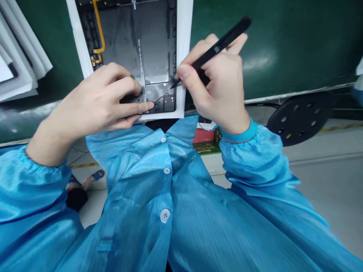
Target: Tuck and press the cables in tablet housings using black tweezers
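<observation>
An opened tablet housing (159, 45), dark inside, lies on a white sheet (183, 41) close to the table's near edge. My left hand (99, 100) rests across its lower left part, fingers apart. One stretched fingertip presses beside a thin red wire (161, 97) in the lower section. In my right hand (217, 81) is a black pen-shaped tool (219, 44), gripped between thumb and fingers. Its pointed dark tip reaches the housing's lower right inner edge, a little above the wire. An orange flex cable (99, 32) runs along the left side. My left hand hides the lower left corner.
The table has a green top (283, 41). White sheets (21, 49) are stacked at its left. Below the edge on the right are a round black stool seat (300, 117) with holes and a red item (203, 135). Another person's sandalled foot (95, 177) shows lower left.
</observation>
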Demonstrator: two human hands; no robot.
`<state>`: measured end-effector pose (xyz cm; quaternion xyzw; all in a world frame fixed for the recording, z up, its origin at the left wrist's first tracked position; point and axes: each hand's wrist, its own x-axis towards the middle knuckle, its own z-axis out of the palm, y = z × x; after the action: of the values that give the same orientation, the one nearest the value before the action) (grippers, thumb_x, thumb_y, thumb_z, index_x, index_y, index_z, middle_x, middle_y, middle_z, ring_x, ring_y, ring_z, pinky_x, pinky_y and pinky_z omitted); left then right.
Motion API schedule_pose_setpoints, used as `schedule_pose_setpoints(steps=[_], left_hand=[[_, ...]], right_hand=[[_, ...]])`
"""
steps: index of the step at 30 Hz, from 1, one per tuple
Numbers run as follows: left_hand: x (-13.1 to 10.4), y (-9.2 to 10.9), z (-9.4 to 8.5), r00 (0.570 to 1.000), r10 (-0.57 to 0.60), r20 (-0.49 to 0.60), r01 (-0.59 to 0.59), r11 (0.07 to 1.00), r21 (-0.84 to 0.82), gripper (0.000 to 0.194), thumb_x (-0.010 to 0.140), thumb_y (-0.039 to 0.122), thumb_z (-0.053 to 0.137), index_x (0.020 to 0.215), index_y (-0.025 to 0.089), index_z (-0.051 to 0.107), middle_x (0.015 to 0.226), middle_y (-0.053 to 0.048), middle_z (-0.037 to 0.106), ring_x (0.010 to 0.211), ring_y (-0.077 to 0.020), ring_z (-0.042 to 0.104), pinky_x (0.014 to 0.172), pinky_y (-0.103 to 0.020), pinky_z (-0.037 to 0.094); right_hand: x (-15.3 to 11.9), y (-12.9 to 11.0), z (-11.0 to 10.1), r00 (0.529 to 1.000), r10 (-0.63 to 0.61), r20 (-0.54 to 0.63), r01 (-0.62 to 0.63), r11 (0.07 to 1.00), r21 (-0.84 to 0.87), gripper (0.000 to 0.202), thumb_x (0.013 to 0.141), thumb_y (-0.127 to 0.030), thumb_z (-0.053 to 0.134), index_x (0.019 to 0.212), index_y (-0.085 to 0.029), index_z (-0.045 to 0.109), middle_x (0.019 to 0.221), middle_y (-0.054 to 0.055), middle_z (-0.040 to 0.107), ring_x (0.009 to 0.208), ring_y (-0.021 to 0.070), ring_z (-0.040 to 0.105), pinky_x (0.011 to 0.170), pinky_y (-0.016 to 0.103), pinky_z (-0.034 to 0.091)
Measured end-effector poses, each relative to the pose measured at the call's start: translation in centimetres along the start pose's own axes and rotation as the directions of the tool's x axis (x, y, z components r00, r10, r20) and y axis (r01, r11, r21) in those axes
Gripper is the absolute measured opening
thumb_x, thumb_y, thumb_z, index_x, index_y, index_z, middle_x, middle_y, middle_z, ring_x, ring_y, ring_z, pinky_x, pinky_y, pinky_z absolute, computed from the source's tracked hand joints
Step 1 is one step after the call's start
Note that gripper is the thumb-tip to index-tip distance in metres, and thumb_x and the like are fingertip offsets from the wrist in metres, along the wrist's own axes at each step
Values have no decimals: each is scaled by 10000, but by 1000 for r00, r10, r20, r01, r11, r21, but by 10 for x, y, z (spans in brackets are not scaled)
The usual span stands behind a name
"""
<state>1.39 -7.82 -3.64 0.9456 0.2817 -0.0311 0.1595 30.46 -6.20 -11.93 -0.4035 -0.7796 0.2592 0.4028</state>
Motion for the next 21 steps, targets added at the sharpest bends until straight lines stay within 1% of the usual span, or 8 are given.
schedule_pose_setpoints(steps=[3,6,8,10,14,16,20,21], left_hand=[[3,5,0,1000,-20,6,19,996,91,453,1159,477,517,1517,264,695,1392,-151,668,1314,-385,603,1017,-563,556],[8,10,0,1000,-28,15,25,988,152,499,1148,489,530,1579,265,642,1356,-169,682,1241,-390,640,947,-549,566],[11,11,-1,999,-29,16,25,983,180,501,1145,502,531,1562,257,658,1310,-169,697,1185,-378,660,909,-527,568],[13,12,-3,999,-34,11,31,979,203,484,1147,503,527,1519,242,692,1286,-164,705,1153,-360,670,898,-507,566],[14,11,-5,999,33,-5,-30,957,288,463,1152,479,530,1467,193,712,1250,-164,718,1111,-341,693,858,-462,566],[13,10,-4,998,58,-18,-50,947,317,452,1156,482,520,1456,203,711,1246,-149,719,1102,-333,704,837,-443,567],[12,7,-1,993,89,-78,-59,944,324,438,1148,491,524,1433,218,713,1212,-136,726,1058,-338,723,786,-448,570],[12,7,0,993,86,-78,-57,945,321,434,1140,493,537,1440,231,709,1212,-137,729,1055,-344,725,781,-457,570]], right_hand=[[-1,1,-1,998,-60,13,60,997,38,380,1165,-476,464,914,-271,663,952,32,823,950,278,738,1020,579,458],[0,0,-2,993,-104,52,100,992,76,373,1160,-499,478,941,-276,683,923,23,807,909,265,731,1027,566,477],[1,0,-2,990,-111,90,104,992,75,380,1159,-500,483,941,-274,697,921,24,805,910,256,733,1038,552,479],[3,-2,-2,984,-123,126,114,991,74,426,1165,-524,446,934,-276,704,941,26,815,928,252,735,1047,547,480],[8,-5,-2,972,-93,217,74,993,92,520,1153,-631,356,934,-302,694,1011,27,836,997,283,739,1073,595,472],[9,-6,-2,968,-70,242,48,994,95,531,1140,-662,352,932,-311,693,1018,33,837,1010,299,740,1085,620,471],[9,-6,-3,971,-64,229,44,995,93,491,1145,-617,379,925,-311,694,1007,43,831,992,308,749,1091,635,474],[9,-5,-3,972,-71,224,51,994,95,477,1146,-606,393,923,-310,693,1001,43,830,992,308,754,1084,632,478]])
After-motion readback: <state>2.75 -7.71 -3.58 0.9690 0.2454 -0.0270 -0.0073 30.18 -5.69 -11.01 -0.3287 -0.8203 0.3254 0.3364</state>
